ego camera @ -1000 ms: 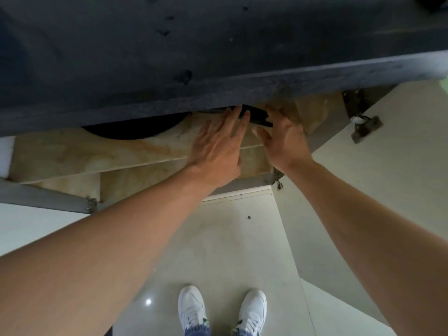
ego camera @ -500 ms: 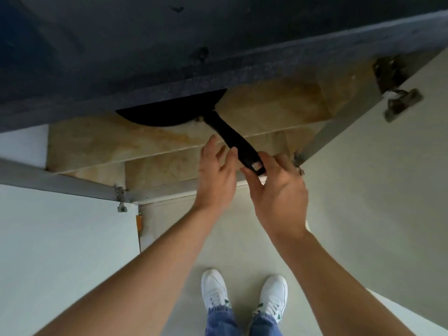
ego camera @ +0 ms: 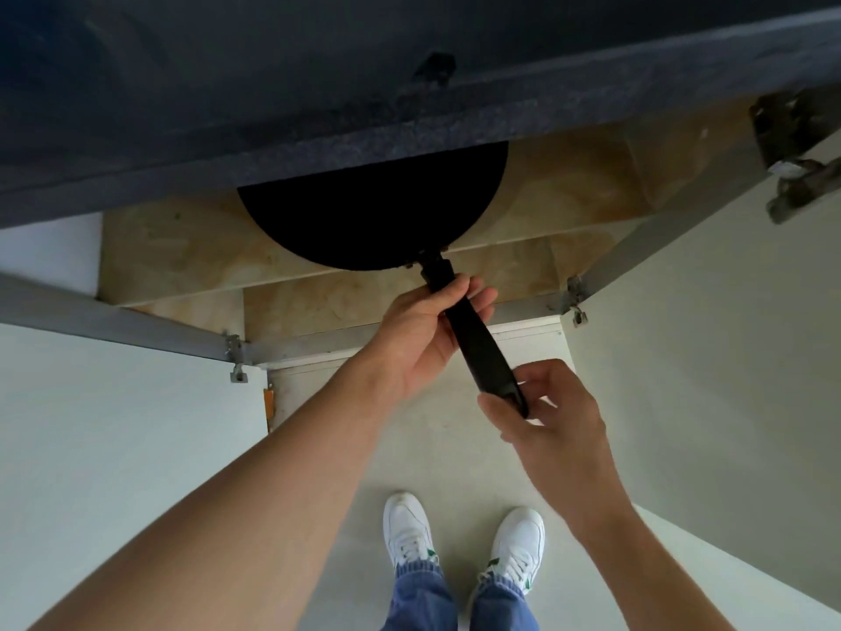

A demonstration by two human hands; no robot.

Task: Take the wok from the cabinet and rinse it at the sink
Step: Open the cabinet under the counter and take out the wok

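Note:
A black wok (ego camera: 373, 211) lies on the wooden shelf of the open cabinet (ego camera: 173, 248), its far half hidden under the dark countertop (ego camera: 318, 129). Its long black handle (ego camera: 478, 348) sticks out over the cabinet's front edge toward me. My left hand (ego camera: 418, 334) grips the handle close to the pan, fingers curled round it. My right hand (ego camera: 555, 412) pinches the handle's near end between thumb and fingers.
Both white cabinet doors stand open, one at the left (ego camera: 113, 448) and one at the right (ego camera: 710, 334), with a metal hinge (ego camera: 801, 184) at the upper right. Pale floor (ego camera: 432, 448) lies below, with my white shoes (ego camera: 464, 539) on it.
The wok has slid out from under the countertop toward me, so more of the pan shows. My left hand has closed round the handle and my right hand has drawn back to its end.

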